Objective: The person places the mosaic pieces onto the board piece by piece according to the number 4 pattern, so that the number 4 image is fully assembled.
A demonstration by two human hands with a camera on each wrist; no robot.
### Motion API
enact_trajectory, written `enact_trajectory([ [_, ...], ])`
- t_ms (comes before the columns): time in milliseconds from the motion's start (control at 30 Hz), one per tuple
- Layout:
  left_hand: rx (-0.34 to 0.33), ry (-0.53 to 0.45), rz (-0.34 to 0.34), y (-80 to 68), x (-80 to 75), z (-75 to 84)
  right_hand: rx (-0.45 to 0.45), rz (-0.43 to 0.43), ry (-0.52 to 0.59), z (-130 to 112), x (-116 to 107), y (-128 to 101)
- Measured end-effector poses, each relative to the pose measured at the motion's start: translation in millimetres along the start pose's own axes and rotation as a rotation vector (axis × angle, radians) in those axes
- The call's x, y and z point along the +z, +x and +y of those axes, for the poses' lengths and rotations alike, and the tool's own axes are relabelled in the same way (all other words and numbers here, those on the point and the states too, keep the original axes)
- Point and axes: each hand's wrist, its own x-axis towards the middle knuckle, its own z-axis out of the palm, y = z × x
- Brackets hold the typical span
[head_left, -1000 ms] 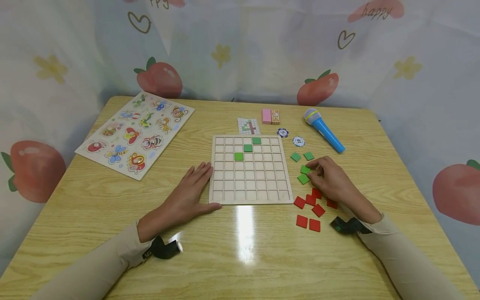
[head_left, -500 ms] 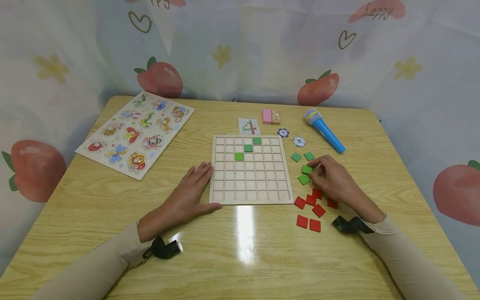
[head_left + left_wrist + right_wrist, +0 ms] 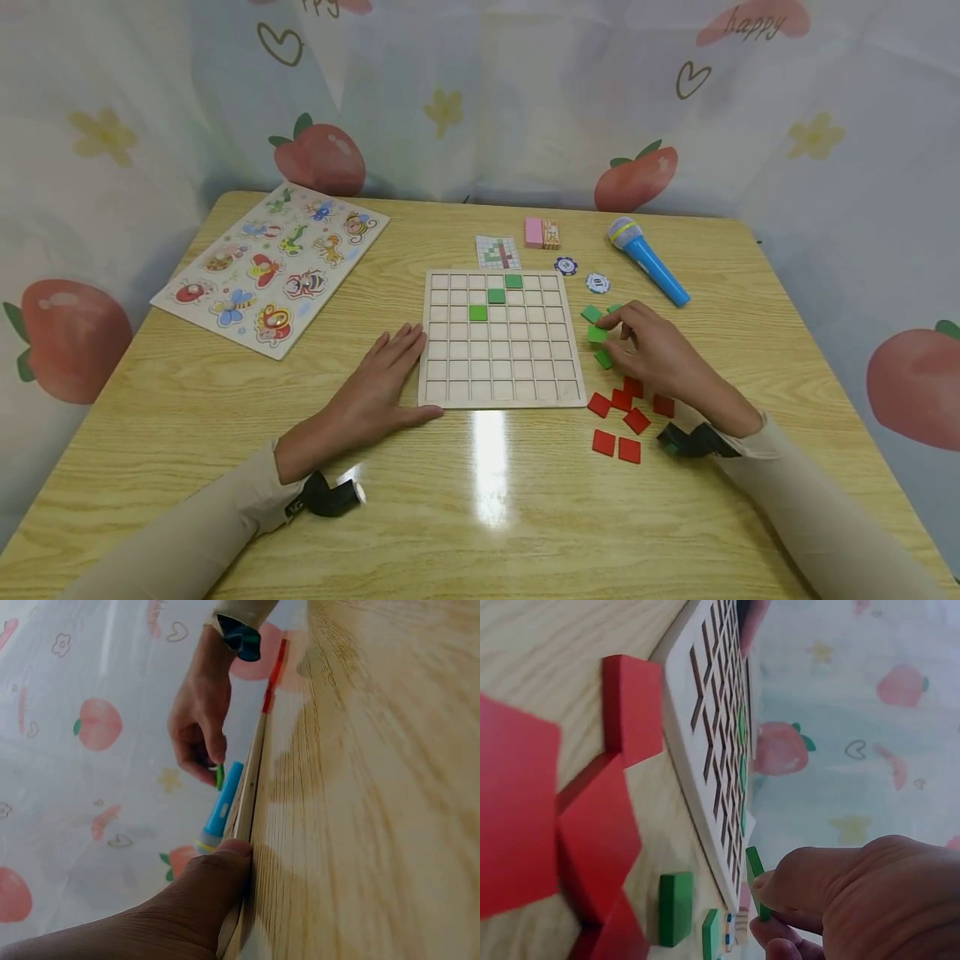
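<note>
Between thumb and fingers, my right hand (image 3: 654, 348) pinches a green square tile (image 3: 597, 334), raised off the table in the left wrist view. Other green tiles (image 3: 591, 314) lie under and beside that hand. My left hand (image 3: 372, 387) rests flat along the left edge of the wooden grid board (image 3: 501, 402), thumb at its front corner. Three green tiles sit in the board's cells in a diagonal, one of them the middle tile (image 3: 497, 296). Several red tiles (image 3: 622, 400) lie scattered right of the board, nearer the front.
Behind the board lies a small pattern card (image 3: 497, 252), with a pink box (image 3: 533, 233) close by. Two poker chips (image 3: 597, 283) and a blue toy microphone (image 3: 654, 267) lie at the back right. An insect puzzle board (image 3: 270, 271) occupies the back left.
My right hand has lifted a green tile from beside the board and shifted slightly left with it. The left hand stays where it was.
</note>
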Motion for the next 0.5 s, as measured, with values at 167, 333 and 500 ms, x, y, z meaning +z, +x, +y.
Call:
enact_trajectory([
  [167,0.0,-0.001,-0.002,0.3,0.6,-0.1,-0.011,-0.026,-0.005,-11,2,11],
  [333,0.004,0.0,-0.006,1.1,1.8,-0.4,-0.028,-0.071,0.01,-28,7,25],
  [500,-0.002,0.009,-0.002,0.8,1.2,-0.5,-0.095,-0.107,0.039,-52,17,38],
])
